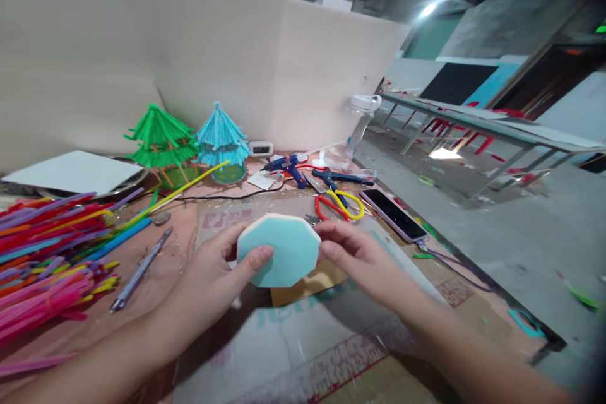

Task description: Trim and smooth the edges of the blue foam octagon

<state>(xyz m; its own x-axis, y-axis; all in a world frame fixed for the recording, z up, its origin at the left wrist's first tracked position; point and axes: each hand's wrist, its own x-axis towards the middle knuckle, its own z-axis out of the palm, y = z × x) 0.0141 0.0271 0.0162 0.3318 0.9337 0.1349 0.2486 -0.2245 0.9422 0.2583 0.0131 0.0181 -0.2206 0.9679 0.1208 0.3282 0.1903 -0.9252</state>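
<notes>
A light-blue octagonal piece (284, 255) with a pale rim is held up over the work surface. My left hand (225, 274) grips its left side, with the thumb flat on the blue face and the fingers behind. At the right edge, the thumb and fingers of my right hand (353, 255) close on the rim; the exact contact is partly hidden. Beneath the piece lies a brown card (303, 290) on a printed plastic sheet (246, 347). Scissors (338, 205) with red and yellow handles lie just beyond my right hand.
Colourful pipe cleaners (47, 252) and a pen (142, 270) lie left. Green (163, 132) and blue (220, 132) roofed models stand behind, near a glue gun (291, 167), pliers (343, 177) and a clear bottle (355, 126). A phone (392, 213) with a cable lies by the right edge.
</notes>
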